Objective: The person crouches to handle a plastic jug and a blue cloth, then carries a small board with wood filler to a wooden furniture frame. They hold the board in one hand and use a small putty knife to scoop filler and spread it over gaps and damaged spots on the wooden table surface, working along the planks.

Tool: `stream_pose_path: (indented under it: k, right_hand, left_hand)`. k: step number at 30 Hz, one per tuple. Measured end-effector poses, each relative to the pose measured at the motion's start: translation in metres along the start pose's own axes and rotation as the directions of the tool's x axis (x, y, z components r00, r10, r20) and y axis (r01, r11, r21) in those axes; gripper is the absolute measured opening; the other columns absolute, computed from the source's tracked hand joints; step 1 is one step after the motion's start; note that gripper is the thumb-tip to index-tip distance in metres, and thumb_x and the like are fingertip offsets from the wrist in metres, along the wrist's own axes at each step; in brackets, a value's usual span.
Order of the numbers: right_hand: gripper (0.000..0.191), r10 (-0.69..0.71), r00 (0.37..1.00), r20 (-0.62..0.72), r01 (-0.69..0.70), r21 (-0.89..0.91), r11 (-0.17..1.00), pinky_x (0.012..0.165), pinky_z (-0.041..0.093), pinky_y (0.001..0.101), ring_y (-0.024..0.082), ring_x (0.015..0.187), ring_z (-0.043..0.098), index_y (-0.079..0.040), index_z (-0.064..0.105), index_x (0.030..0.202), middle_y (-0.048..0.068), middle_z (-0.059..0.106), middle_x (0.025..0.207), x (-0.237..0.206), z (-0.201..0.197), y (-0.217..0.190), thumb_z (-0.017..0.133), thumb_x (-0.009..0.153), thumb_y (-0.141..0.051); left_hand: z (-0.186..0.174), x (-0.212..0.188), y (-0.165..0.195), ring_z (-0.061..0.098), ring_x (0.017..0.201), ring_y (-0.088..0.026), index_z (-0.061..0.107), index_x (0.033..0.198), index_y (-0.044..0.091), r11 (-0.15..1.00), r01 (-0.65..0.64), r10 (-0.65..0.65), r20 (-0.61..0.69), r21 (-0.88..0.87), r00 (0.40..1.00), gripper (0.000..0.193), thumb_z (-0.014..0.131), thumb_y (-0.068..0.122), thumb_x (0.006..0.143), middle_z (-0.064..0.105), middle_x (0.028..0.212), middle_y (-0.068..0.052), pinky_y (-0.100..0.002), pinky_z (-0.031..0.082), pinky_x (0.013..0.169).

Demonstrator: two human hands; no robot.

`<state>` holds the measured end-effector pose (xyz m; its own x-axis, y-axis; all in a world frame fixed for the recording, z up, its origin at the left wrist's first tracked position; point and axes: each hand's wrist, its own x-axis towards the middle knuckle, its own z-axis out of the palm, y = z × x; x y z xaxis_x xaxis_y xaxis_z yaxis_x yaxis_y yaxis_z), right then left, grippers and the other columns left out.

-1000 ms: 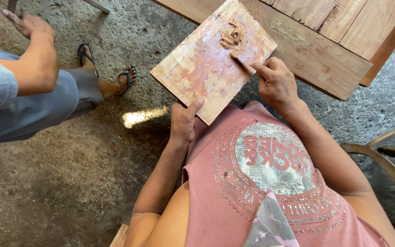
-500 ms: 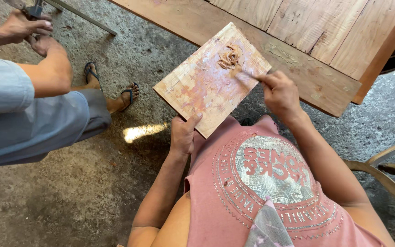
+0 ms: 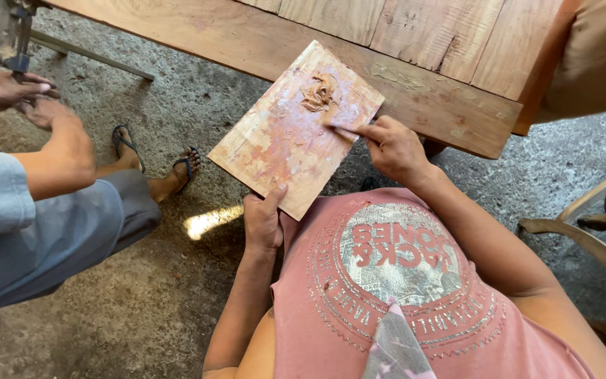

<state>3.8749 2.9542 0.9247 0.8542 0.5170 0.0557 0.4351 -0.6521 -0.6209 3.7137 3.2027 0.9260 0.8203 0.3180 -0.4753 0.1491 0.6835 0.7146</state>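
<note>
My left hand [image 3: 263,219] grips the near corner of a flat square board [image 3: 282,144] smeared with pinkish and pale filler, holding it tilted in front of me. A lump of brown putty [image 3: 319,93] sits near the board's far corner. My right hand [image 3: 393,149] holds a small flat scraper [image 3: 344,131] whose blade lies on the board's right side, just below the putty.
A long wooden plank surface [image 3: 415,49] runs across the top behind the board. Another person in blue [image 3: 29,224] sits at the left, sandalled feet [image 3: 154,165] on the concrete floor, hands near a metal frame [image 3: 8,35]. A wooden chair frame [image 3: 590,224] stands at the right.
The view has shifted, so the board sits more centred. My right hand has slid the scraper a little down and away from the putty lump. The other person's hands have moved to the metal frame.
</note>
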Motion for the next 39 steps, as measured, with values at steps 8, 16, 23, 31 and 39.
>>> stream_pose_path:
  k: [8, 16, 23, 31, 39]
  right_hand:
    - [0.02, 0.024, 0.994, -0.108, -0.027, -0.028, 0.999, 0.075, 0.053, 0.0459, 0.037, 0.087, 0.065, -0.007, 0.075, 0.114, 0.015, 0.062, 0.094, -0.004, -0.002, -0.002, 0.066, 0.096, -0.009]
    - [0.019, 0.042, 0.99, -0.133, -0.049, -0.055, 0.997, 0.076, 0.053, 0.0454, 0.036, 0.089, 0.066, -0.008, 0.074, 0.113, 0.014, 0.063, 0.095, -0.006, -0.003, -0.005, 0.065, 0.097, -0.009]
    - [0.021, 0.043, 0.991, -0.123, -0.046, -0.018, 0.999, 0.077, 0.054, 0.0447, 0.036, 0.09, 0.066, -0.008, 0.074, 0.115, 0.014, 0.064, 0.096, -0.006, -0.005, -0.006, 0.065, 0.096, -0.008]
    - [0.021, 0.005, 0.986, -0.168, -0.01, -0.031, 0.999, 0.077, 0.053, 0.045, 0.036, 0.089, 0.065, -0.008, 0.074, 0.114, 0.014, 0.062, 0.092, -0.014, -0.002, 0.009, 0.064, 0.095, -0.006]
    - [0.02, -0.009, 0.98, -0.201, 0.007, -0.012, 1.0, 0.077, 0.054, 0.045, 0.035, 0.09, 0.065, -0.008, 0.073, 0.113, 0.013, 0.062, 0.093, -0.023, -0.001, 0.021, 0.063, 0.095, -0.006]
  left_hand:
    - [0.004, 0.0, 0.0, 0.07, 0.106, -0.024, 0.06, 0.127, -0.015, 1.0, 0.018, -0.018, -0.007, 0.01, 1.0, 0.04, 0.068, 0.002, 0.091, 0.069, 0.121, -0.02, -0.036, 0.055, 0.096]
    - [0.007, 0.002, -0.004, 0.069, 0.108, -0.024, 0.059, 0.129, -0.014, 1.0, 0.019, -0.019, -0.001, 0.006, 1.0, 0.041, 0.068, 0.001, 0.092, 0.069, 0.123, -0.018, -0.036, 0.055, 0.098]
    - [0.008, 0.003, -0.003, 0.068, 0.11, -0.023, 0.059, 0.13, -0.012, 0.999, 0.032, -0.032, -0.001, -0.008, 0.999, 0.042, 0.068, 0.001, 0.091, 0.069, 0.124, -0.018, -0.036, 0.054, 0.099]
    - [0.011, 0.003, -0.017, 0.068, 0.11, -0.023, 0.059, 0.128, -0.012, 1.0, 0.015, -0.015, 0.018, 0.027, 1.0, 0.04, 0.067, -0.001, 0.091, 0.068, 0.125, -0.017, -0.036, 0.054, 0.099]
    - [0.005, 0.005, -0.029, 0.069, 0.108, -0.022, 0.06, 0.129, -0.011, 0.998, 0.006, -0.006, 0.014, 0.06, 1.0, 0.04, 0.068, 0.0, 0.091, 0.069, 0.123, -0.015, -0.035, 0.054, 0.099]
